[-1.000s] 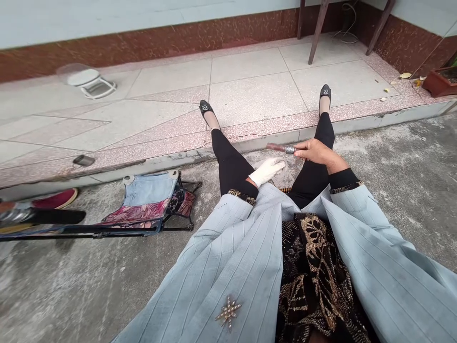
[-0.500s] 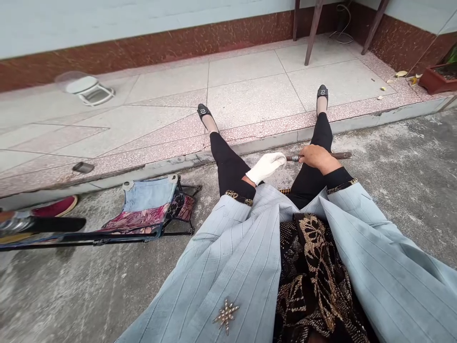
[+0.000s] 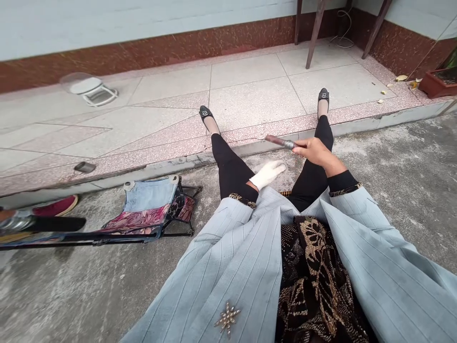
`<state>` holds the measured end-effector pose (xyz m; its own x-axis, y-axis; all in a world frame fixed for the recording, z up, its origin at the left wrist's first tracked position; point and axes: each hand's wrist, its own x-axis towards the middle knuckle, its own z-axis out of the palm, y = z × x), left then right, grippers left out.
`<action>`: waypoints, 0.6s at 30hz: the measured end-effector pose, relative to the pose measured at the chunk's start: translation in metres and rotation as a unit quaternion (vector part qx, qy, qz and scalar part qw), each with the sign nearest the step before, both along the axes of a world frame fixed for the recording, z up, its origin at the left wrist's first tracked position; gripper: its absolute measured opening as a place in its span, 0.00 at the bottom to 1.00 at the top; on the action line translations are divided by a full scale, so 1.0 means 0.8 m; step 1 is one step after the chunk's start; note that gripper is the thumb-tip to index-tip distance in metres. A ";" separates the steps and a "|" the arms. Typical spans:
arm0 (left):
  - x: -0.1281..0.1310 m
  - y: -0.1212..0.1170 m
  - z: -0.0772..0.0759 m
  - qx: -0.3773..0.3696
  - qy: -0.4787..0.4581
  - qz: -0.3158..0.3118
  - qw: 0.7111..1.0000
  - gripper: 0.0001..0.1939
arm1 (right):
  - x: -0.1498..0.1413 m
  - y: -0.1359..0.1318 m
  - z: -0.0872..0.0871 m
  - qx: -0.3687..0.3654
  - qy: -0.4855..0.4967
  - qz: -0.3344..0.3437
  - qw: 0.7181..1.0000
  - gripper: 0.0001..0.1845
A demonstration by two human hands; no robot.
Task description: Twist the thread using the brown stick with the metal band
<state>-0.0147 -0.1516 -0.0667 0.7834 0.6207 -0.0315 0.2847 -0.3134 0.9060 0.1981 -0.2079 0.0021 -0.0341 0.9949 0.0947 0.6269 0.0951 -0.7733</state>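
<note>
Up at 12 o'clock, my right hand [image 3: 316,151] is gripping a wire-wrapped stick [image 3: 274,139], fingers curled just behind the wire [image 3: 288,144], probably leaving the front end free. My gloved left hand [image 3: 267,174] is hanging at its 7 o'clock, half-curled; can't tell if it's holding anything. Planter [image 3: 435,87] at 2 o'clock is holding soil [image 3: 447,75].

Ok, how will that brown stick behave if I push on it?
The brown stick is probably stiff: it juts straight out from the right hand without sagging. It seems fairly light, being slim and held up one-handed. The silvery band looks coiled, so that part may slip less.
</note>
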 end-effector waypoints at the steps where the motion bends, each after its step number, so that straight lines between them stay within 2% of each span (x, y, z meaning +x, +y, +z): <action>1: 0.001 -0.003 -0.001 0.020 0.018 -0.021 0.999 0.16 | -0.001 0.001 0.001 0.005 -0.027 -0.021 0.999 0.21; 3: 0.002 -0.007 -0.002 0.080 0.045 -0.048 0.995 0.15 | -0.002 0.001 0.002 -0.005 -0.095 -0.059 0.994 0.20; 6: 0.003 -0.007 -0.001 0.157 0.075 -0.054 0.983 0.14 | -0.003 -0.002 0.002 -0.048 -0.210 -0.099 0.971 0.19; 9: 0.002 -0.004 -0.002 0.213 0.104 -0.048 0.970 0.14 | -0.006 -0.003 0.000 -0.094 -0.313 -0.094 0.940 0.18; 11: 0.002 -0.001 -0.001 0.242 0.111 -0.036 0.963 0.14 | -0.009 -0.002 -0.001 -0.149 -0.356 -0.063 0.920 0.18; 14: 0.003 0.006 0.002 0.252 0.099 -0.028 0.962 0.13 | -0.012 0.000 0.001 -0.244 -0.369 0.024 0.897 0.16; 18: 0.004 0.012 0.010 0.185 0.066 0.011 0.980 0.13 | -0.008 -0.001 0.001 -0.296 -0.280 0.162 0.899 0.11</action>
<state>-0.0119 -0.1424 -0.0586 0.7738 0.6257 0.0990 0.4021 -0.6059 0.6864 0.1918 -0.2087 0.0028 -0.2074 0.7946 -0.5706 0.9473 0.0175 -0.3199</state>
